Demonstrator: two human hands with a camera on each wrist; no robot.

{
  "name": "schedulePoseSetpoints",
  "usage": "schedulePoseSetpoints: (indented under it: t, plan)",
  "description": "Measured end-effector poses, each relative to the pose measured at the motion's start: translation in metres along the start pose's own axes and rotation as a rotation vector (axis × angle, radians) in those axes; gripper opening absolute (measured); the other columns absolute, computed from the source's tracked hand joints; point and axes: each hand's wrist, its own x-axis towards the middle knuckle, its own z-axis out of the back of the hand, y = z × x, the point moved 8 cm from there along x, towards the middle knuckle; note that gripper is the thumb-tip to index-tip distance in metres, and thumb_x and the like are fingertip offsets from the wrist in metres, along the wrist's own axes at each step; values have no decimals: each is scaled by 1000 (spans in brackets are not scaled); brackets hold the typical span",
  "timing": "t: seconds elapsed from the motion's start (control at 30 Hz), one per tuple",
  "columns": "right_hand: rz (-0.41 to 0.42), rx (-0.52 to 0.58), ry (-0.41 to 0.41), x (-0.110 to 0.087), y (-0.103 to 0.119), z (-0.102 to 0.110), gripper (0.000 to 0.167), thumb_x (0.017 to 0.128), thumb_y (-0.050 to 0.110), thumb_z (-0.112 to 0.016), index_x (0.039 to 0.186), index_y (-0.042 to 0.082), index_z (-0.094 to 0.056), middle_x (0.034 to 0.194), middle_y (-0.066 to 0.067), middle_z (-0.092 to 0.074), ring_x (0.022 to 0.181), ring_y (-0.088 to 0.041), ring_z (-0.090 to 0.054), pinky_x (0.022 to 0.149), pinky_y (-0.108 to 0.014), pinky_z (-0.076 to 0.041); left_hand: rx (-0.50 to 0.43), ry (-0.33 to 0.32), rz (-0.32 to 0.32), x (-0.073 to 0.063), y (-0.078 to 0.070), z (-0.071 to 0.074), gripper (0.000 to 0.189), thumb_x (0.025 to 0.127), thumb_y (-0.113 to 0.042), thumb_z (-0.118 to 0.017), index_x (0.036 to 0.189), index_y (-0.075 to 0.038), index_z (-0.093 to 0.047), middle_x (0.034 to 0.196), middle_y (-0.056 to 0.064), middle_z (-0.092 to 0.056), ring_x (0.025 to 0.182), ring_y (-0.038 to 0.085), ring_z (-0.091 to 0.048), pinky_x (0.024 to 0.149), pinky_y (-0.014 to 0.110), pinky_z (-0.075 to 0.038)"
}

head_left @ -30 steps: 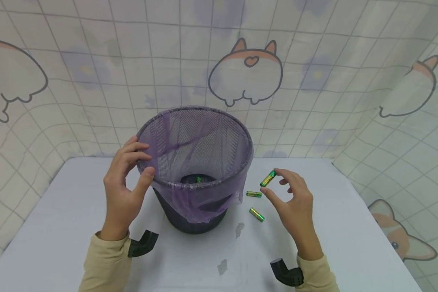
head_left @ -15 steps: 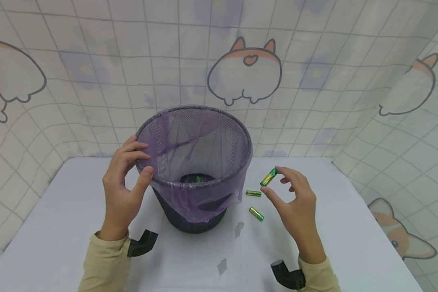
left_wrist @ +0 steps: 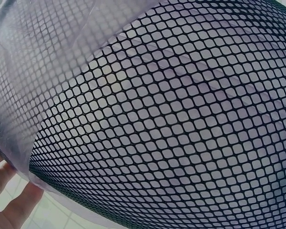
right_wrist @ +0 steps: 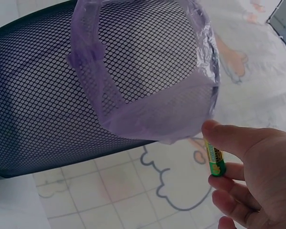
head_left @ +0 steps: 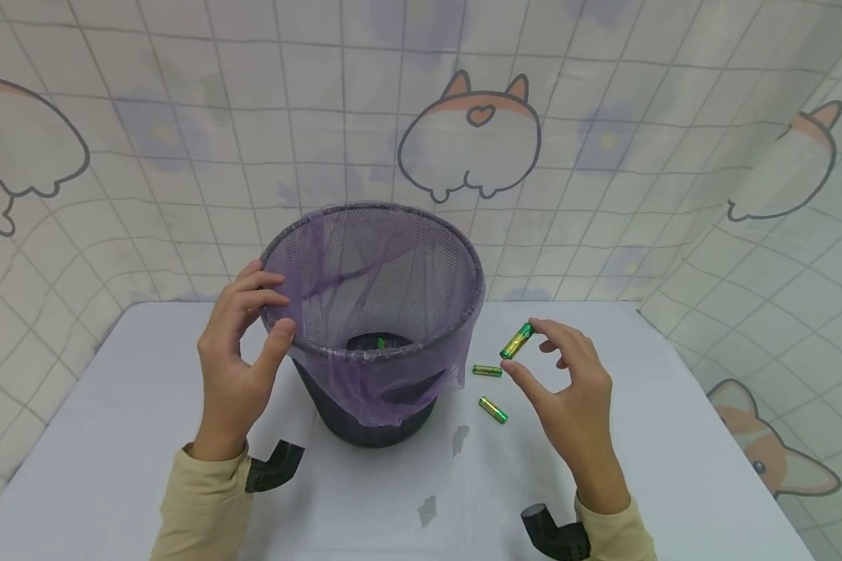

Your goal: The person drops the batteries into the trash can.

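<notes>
A black mesh wastebasket lined with a purple plastic bag stands on the white table. My left hand holds its rim at the left, fingers and thumb curved against the bag-covered edge. In the left wrist view the fingertips meet the bag beside the mesh. To the right of the basket, my right hand pinches a green and yellow battery between thumb and fingertips, above the table. Two similar batteries, one battery behind the other battery, lie below it. Something small and green shows inside the basket.
A white cloth with a grid and cartoon animals hangs behind and beside the table. Two grey patches mark the tabletop in front of the basket. Black curved pieces are fixed at both wrists.
My right hand, with the battery pinched in it, has shifted very slightly to the right. The left hand and the wastebasket have stayed in place.
</notes>
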Motion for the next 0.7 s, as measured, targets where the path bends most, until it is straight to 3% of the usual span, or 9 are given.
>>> schedulePoseSetpoints:
  t: [0.33,0.7]
  plan:
    - [-20,4,17,-2,-1,-3,58,69,12,-85,123,8,-64,116,-9,-66,94,-14,-55,73,-27,-41,4,8,-4,0,0,0,21,84,-6,-63,100,7,-63,122,16,-61,137,31,-43,106,22,-44]
    - [32,21,-17,1,7,-2,60,66,9,-86,123,9,-65,116,-7,-67,92,-17,-56,75,-17,-37,10,8,5,0,2,0,20,83,-6,-63,100,6,-63,122,15,-62,137,30,-43,106,23,-44]
